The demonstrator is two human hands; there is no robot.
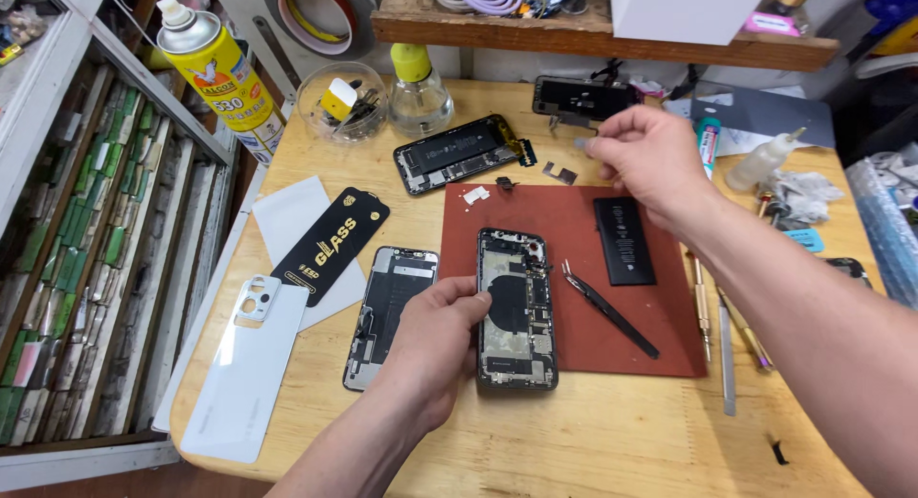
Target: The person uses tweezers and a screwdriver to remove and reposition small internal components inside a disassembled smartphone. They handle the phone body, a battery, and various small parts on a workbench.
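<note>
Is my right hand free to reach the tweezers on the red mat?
Probably not straight away: the right hand pinches a small part. The tweezers lie uncovered on the red mat.

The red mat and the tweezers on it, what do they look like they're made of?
Red mat: probably rubber or silicone; matte, lying flat, no glare. Tweezers: likely metal with a dark matte coating; thin, rigid, bare silvery tips.

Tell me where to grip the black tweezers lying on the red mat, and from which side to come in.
Probably best to grip the black tweezers across their two arms near the middle, coming from above. They lie flat and slanted on the red rubber mat, fine tips toward the opened phone body, so pinch across the slant. The black battery beside them leaves room.
</note>
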